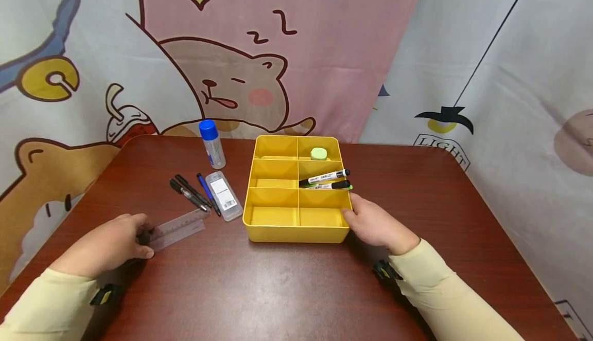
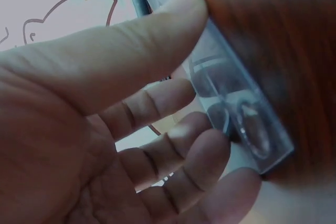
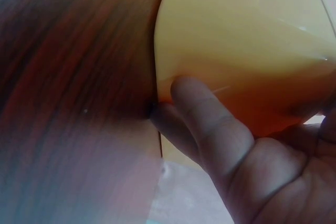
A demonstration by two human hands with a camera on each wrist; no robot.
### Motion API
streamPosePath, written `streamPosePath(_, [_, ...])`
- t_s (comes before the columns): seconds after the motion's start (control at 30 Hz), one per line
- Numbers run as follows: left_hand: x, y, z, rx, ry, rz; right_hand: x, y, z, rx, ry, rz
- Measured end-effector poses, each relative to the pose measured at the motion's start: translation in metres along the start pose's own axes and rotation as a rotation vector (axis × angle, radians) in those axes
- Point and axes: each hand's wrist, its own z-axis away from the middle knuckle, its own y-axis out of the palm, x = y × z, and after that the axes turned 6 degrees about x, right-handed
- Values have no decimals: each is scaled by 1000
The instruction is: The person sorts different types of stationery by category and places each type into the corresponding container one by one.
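Note:
My left hand (image 1: pixel 108 240) holds one end of a clear plastic ruler (image 1: pixel 179 228) between thumb and fingers, low over the left of the table. In the left wrist view the thumb (image 2: pixel 181 17) lies against one face of the ruler (image 2: pixel 249 111), the fingers at its other side. My right hand (image 1: pixel 377 225) grips the front right corner of a yellow divided box (image 1: pixel 296 234). Its thumb hooks over the rim, and in the right wrist view the other fingers (image 3: pixel 210 111) press the outer wall. Two markers (image 1: pixel 328 176) and a pale green lidded item (image 1: pixel 318 154) lie in right-hand compartments.
Two black pens (image 1: pixel 189 194) and a blue-capped pen (image 1: pixel 207 192) lie beyond the ruler. Beside them is a clear flat case (image 1: pixel 224 197) with a white label. Behind stands a blue-capped clear bottle (image 1: pixel 212 145). A printed cloth (image 1: pixel 333 48) hangs behind the table (image 1: pixel 296 289).

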Motion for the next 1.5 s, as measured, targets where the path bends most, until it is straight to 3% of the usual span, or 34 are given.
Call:
streamPosePath(0.37, [2,-1,-2,-26,59,-38,0,-1,0,-2,-3,0])
streamPosePath(0.73, [9,-8,-10,80,20,94,1,-2,0,7,7,2])
streamPosePath(1.13, [7,-6,-15,61,30,93,0,-1,0,5,-5,4])
streamPosePath(1.5, [2,-5,-11,36,32,75,0,0,0,9,8,-5])
